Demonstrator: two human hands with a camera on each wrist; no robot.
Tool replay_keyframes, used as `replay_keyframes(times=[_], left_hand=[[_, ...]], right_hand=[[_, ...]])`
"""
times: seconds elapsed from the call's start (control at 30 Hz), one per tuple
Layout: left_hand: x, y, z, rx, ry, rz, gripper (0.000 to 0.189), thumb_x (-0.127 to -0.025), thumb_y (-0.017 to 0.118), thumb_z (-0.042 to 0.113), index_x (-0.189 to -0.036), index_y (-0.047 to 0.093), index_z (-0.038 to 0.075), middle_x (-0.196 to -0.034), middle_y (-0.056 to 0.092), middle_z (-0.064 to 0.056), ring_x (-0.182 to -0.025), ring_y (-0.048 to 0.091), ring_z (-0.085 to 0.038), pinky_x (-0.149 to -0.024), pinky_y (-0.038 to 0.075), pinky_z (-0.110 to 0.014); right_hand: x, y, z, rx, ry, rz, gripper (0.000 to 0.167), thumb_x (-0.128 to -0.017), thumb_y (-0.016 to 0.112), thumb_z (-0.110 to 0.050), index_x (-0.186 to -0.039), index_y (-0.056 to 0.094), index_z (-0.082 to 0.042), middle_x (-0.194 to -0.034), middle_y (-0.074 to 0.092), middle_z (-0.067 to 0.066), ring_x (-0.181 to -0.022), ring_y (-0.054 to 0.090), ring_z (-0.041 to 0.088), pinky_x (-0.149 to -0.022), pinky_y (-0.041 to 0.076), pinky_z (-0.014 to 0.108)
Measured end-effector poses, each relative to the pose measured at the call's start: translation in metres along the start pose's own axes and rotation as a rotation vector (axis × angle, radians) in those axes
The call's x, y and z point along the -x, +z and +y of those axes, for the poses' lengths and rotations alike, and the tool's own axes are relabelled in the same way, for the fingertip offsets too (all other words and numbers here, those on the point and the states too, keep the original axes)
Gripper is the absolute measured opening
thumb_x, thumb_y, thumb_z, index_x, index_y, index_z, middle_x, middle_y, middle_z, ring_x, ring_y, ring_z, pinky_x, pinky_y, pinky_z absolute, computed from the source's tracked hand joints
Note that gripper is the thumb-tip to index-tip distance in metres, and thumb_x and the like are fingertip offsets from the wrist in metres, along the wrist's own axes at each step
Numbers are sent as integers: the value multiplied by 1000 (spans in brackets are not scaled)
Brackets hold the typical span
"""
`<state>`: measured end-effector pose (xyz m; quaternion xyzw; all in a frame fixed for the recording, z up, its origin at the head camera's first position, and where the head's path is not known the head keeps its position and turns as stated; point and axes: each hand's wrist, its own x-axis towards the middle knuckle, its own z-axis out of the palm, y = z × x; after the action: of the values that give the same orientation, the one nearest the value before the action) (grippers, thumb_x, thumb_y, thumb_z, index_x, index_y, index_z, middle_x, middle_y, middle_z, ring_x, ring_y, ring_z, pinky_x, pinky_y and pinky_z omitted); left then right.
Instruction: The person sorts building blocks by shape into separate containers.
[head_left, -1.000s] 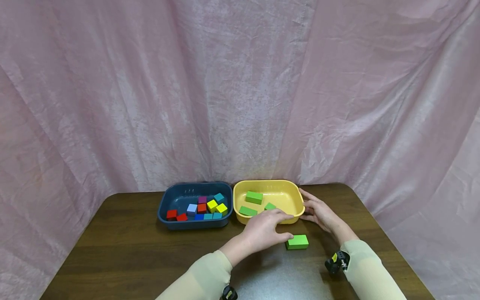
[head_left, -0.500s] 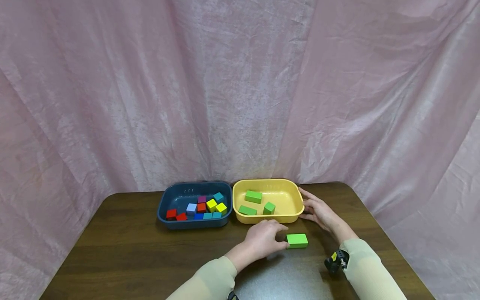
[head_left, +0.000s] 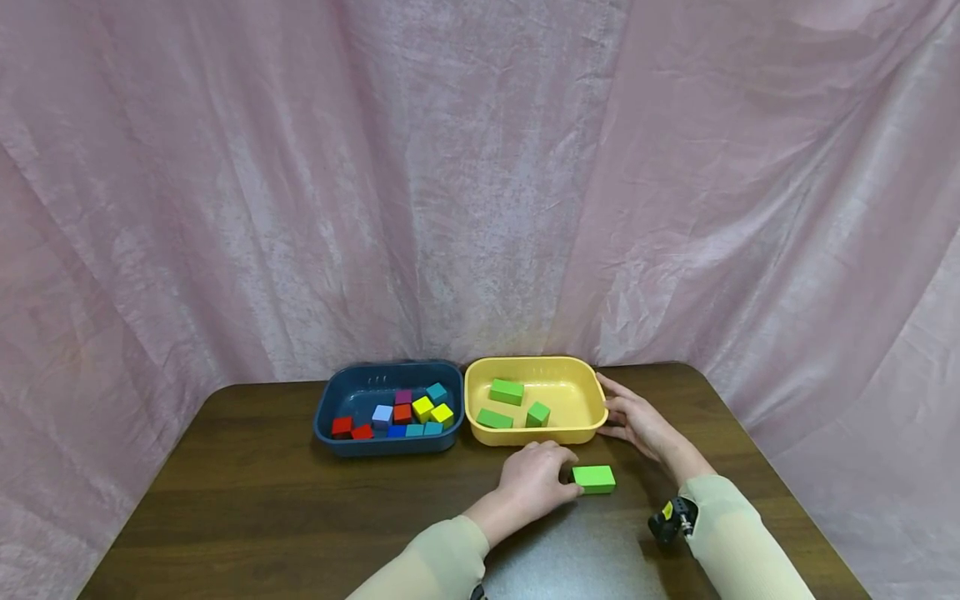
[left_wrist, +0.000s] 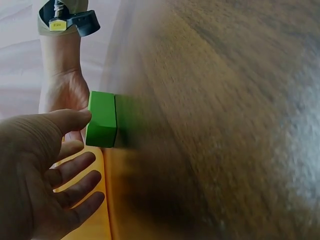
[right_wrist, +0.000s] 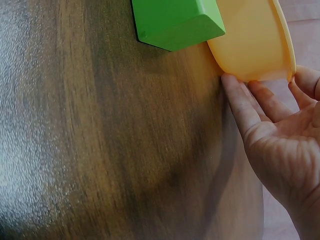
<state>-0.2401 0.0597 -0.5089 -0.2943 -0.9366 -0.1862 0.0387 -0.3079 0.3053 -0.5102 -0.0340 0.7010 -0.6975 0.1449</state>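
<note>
On the table in front of the yellow tray (head_left: 487, 435) lies a bright green rectangular block (head_left: 593, 479). My left hand (head_left: 531, 483) is at the block's left end, thumb low and fingers above, with a gap between them. In the left wrist view the thumb tip meets the edge of the green block (left_wrist: 101, 120), while the other fingers spread loosely past it. My right hand (head_left: 637, 425) rests against the tray's right end. The right wrist view shows its fingers (right_wrist: 242, 102) fairly straight along the outside of the yellow tray (right_wrist: 255, 40).
Inside the yellow tray are three green blocks, one of them a green block (head_left: 507, 392) near the back. A dark blue tray (head_left: 390, 447) with several coloured cubes stands directly to its left. The wooden table (head_left: 247, 492) ends at a pink curtain (head_left: 480, 183) behind.
My left hand has drawn back from over the yellow tray's front and come down to the green block's left end, uncovering the block inside. The right hand has stayed at the tray.
</note>
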Motion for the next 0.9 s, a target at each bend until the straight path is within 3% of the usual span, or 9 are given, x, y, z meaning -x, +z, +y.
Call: replay_keyframes(times=[0.57,0.9], left_hand=[[-4,8,6,-26,-6,1,32,-79,86,43,-106,78,28,-90,64,13,-80,57,-8,-61,43,-23],[-4,10,7,-46,-8,-2,31,-79,86,43,-105,79,27,-91,65,12,-83,58,-9,-63,45,-23]], right_hand=[[-1,0,0,5,-6,-10,65,-109,38,-9,-167,10,-18,-160,25,28,-128,55,33,-104,49,51],[-1,1,1,-5,6,7,65,-108,39,-9,-167,12,-18,-160,26,27,-121,60,26,-102,50,49]])
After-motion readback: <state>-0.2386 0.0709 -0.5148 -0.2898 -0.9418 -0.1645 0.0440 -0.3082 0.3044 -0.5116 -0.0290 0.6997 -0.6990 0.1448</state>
